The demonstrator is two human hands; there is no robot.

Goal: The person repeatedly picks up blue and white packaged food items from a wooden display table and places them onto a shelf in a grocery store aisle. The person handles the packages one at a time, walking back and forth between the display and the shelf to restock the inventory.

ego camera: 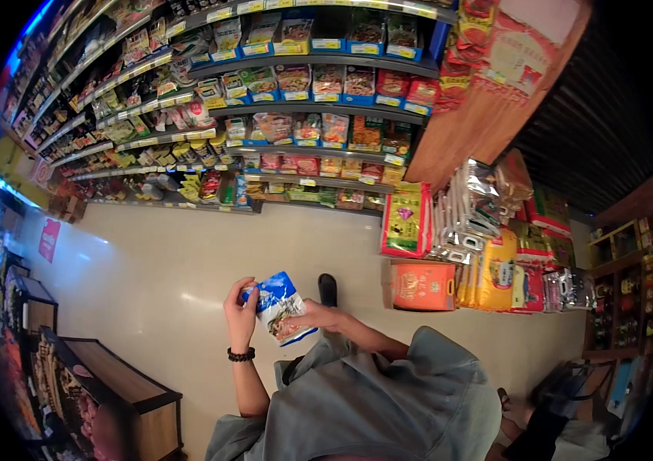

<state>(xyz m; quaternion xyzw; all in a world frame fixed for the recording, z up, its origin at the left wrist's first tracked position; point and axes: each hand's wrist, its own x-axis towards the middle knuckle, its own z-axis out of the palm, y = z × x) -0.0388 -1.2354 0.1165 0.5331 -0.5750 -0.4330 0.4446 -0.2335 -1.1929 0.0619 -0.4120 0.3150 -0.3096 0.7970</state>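
A blue and white plastic food packet (280, 306) is held up in front of my chest, tilted, with both hands on it. My left hand (243, 311) pinches its upper left edge, thumb on the face and fingers partly hidden behind; a dark beaded bracelet is on that wrist. On the packet's lower right side, my right hand (317, 317) grips the edge, its fingers mostly hidden. The packet bears printing and a picture of food.
Shelves of packaged foods (315, 106) curve across the front. Stacked bags (407, 222) and an orange box (423, 286) stand at the right. At the lower left is a wooden display stand (116, 369). Another person (568, 403) is at the lower right. Pale floor (188, 248) shows between them.
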